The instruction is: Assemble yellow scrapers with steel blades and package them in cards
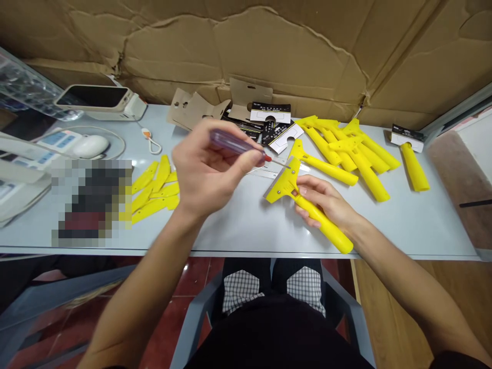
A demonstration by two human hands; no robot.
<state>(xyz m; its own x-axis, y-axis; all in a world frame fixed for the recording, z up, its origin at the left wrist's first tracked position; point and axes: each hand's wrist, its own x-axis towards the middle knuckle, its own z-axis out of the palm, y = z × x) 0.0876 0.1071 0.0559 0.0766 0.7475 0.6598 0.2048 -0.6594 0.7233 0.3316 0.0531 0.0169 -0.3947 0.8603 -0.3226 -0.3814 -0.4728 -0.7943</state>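
The scraper (314, 214) is clasped by the right hand (329, 204), seemingly for steadiness, its head between both hands, facing the screwdriver (232, 143) pinched by the curled left hand (207, 171).

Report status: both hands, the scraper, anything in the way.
Left hand gripping screwdriver, tip close to far screw, contact unclear. Right hand holding yellow scraper. Another yellow handle lies just beyond; nothing visible blocking the tip.

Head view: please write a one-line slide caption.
Left hand holds a purple screwdriver close to the yellow scraper in the right hand, above a pale tabletop.
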